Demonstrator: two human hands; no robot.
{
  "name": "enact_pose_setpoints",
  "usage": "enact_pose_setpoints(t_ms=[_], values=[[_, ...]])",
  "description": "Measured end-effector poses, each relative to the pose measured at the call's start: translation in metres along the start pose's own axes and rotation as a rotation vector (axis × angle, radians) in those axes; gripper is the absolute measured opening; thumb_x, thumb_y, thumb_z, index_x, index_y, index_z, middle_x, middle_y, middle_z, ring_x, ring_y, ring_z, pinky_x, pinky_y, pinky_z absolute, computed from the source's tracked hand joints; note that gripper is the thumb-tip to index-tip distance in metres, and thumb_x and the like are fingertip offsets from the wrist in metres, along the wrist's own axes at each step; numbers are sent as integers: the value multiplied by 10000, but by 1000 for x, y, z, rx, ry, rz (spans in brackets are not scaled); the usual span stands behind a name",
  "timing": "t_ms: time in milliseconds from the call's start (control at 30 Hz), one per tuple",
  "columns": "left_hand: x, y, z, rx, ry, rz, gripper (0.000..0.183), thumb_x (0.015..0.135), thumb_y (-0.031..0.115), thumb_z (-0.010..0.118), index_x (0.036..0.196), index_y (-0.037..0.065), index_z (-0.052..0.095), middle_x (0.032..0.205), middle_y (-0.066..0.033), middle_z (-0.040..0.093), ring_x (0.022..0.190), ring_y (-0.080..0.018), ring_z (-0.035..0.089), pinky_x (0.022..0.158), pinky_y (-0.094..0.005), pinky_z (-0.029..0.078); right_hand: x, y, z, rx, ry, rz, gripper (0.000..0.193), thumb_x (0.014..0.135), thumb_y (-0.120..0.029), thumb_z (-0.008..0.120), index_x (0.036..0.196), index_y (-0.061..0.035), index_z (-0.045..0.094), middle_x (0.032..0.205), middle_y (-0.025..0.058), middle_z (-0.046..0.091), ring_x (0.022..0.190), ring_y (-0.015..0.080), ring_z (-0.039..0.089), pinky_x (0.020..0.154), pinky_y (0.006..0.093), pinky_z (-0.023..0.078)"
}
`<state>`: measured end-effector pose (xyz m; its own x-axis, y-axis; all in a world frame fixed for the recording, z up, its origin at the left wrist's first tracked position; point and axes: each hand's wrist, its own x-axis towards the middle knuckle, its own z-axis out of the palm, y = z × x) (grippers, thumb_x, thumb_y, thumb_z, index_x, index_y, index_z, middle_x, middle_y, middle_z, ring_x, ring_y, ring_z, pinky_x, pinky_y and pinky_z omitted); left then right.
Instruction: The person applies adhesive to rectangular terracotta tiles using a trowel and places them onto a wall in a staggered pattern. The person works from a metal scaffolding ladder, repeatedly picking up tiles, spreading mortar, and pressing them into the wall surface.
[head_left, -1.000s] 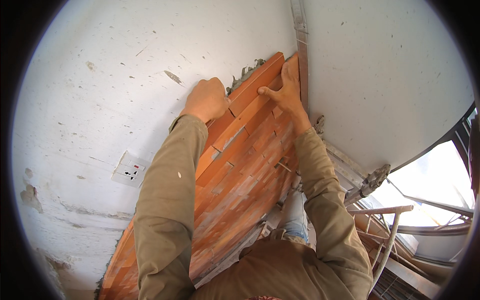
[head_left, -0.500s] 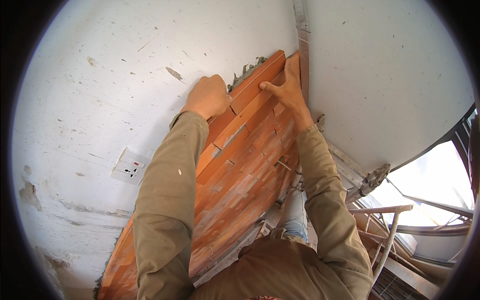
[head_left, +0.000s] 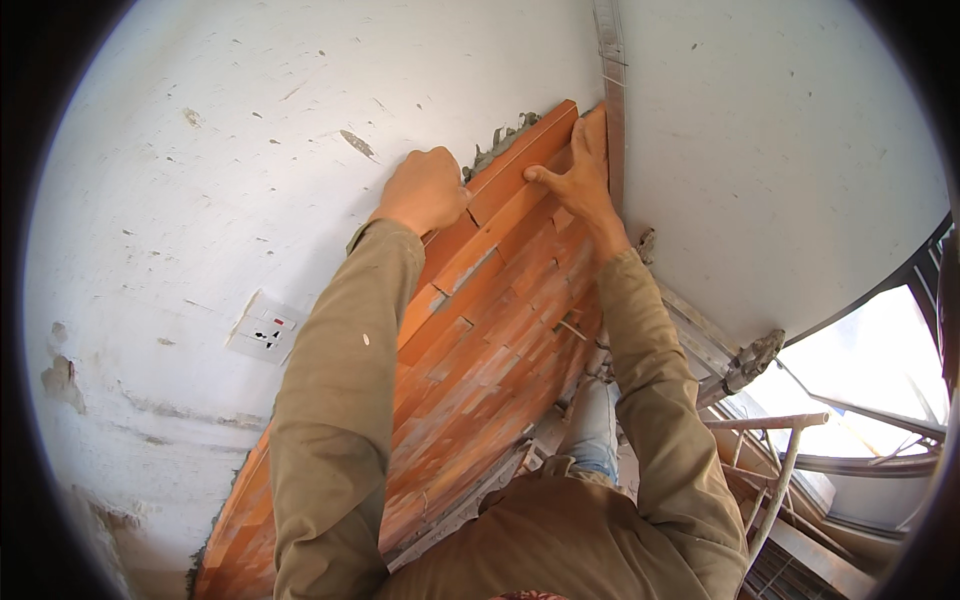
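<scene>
A wall face of narrow orange-red brick tiles [head_left: 470,350] slants up from the lower left toward the corner. Along its top edge lies a long tile [head_left: 525,155], with grey mortar [head_left: 500,148] bulging out behind it. My left hand [head_left: 425,190] is closed at that tile's left end, knuckles up against the white wall; whatever its fingers hold is hidden. Near the corner, my right hand [head_left: 583,190] rests on the right end of the top courses, fingers stretched upward and thumb spread apart across the tile face.
A vertical brownish strip [head_left: 614,90] runs down the corner beside my right hand. A white wall socket [head_left: 265,327] sits left of my left forearm. At the right stand a metal frame with a rail [head_left: 770,422] and a bright window [head_left: 865,345].
The whole view has shifted slightly, so everything sits a little further right. Both hands keep their places on the tiles; nothing was visibly let go or taken.
</scene>
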<state>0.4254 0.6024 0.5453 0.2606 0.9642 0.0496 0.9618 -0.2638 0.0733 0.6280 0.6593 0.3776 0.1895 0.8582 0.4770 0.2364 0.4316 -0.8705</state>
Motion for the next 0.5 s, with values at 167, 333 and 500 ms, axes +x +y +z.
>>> enact_pose_setpoints(t_ms=[167,333,500], values=[[-1,1,0,0,23,24,202,828,188,749,862,-11,744,875,-232,724,884,-375,700,814,-423,548,-2,18,8,-146,-19,-77,1566,517,-744,838,1539,113,16,1615,327,19,1529,401,8,1244,467,132],[-1,-2,2,7,26,11,209,831,194,746,884,-9,747,896,-236,726,894,-374,702,819,-420,551,-3,20,8,-140,-46,-75,1598,505,-773,821,1539,108,-19,1619,323,-14,1532,392,-11,1244,475,117],[2,1,1,34,12,30,217,836,199,745,895,-9,745,891,-236,727,895,-371,704,822,-420,553,-9,18,14,-148,-8,-54,1577,507,-760,828,1547,95,7,1615,333,-25,1531,399,-2,1238,489,133]])
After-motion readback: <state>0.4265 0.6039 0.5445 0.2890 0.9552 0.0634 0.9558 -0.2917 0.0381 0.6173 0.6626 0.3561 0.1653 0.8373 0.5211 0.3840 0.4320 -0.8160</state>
